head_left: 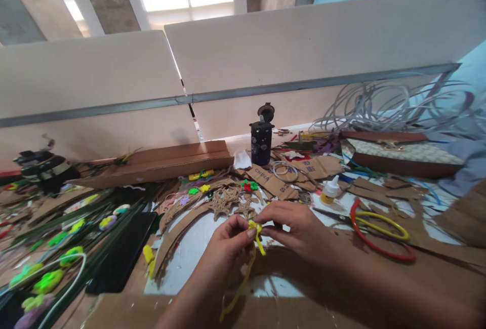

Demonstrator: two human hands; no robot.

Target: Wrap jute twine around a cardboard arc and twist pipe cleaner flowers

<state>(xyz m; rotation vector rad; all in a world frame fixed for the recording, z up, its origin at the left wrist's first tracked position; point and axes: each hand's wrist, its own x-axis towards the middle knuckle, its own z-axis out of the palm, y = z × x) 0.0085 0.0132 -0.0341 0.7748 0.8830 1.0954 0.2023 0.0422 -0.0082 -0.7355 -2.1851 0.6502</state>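
Both my hands meet over the middle of the table, pinching a bright yellow fuzzy strand (259, 244), like a pipe cleaner or yarn, bent into a small loop. My left hand (231, 243) grips it between thumb and forefinger. From the other side my right hand (294, 225) pinches the looped part. One long tail of the strand dangles below my left hand. Just beyond my fingers lie twine-wrapped stars (225, 201) and a curved cardboard strip (182, 228). Scissors (374, 225) with red and yellow handles rest to the right of my right hand.
A small glue bottle (329, 191) stands near the scissors. Behind are a dark flask (261, 141) with its lid up, a handbag (402, 154) and coiled white tubing (372, 104). To the left are a black phone-like slab (121, 253) and fuzzy green flowers (48, 282).
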